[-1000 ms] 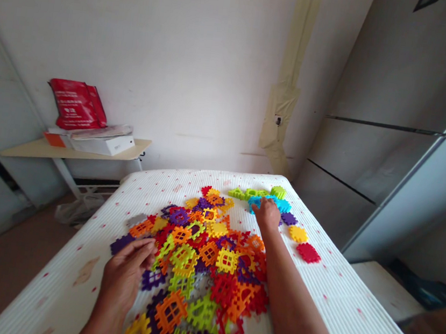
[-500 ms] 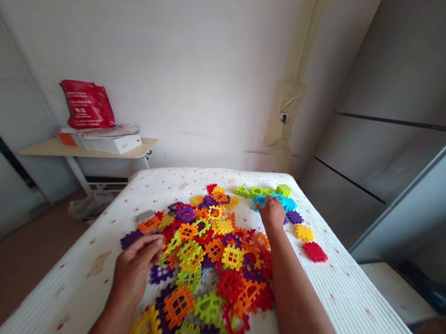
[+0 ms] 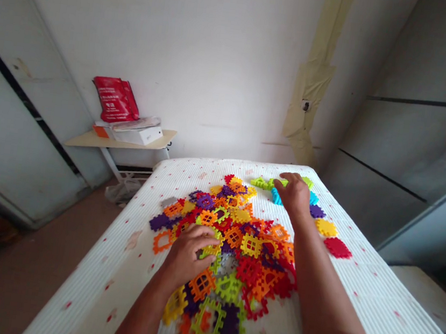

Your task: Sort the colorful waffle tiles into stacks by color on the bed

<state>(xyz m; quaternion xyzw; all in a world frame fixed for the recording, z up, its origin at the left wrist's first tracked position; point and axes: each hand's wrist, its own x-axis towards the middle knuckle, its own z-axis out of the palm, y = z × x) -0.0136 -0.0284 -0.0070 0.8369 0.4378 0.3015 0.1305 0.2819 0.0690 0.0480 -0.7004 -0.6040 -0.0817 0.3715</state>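
The white ribbed mattress (image 3: 393, 302) leaves open room along both long edges, widest on your left. Plastic waffle blocks (image 3: 237, 250) heap mid-mattress. Your left hand (image 3: 186, 254) curls onto them, though any grasp is hard to confirm; your right hand (image 3: 295, 195) spreads its fingers loosely above cyan blocks (image 3: 277, 197) near the far edge.

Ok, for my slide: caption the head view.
Left hand on a heap of plastic waffle blocks, right hand at its far side, on a white mattress.
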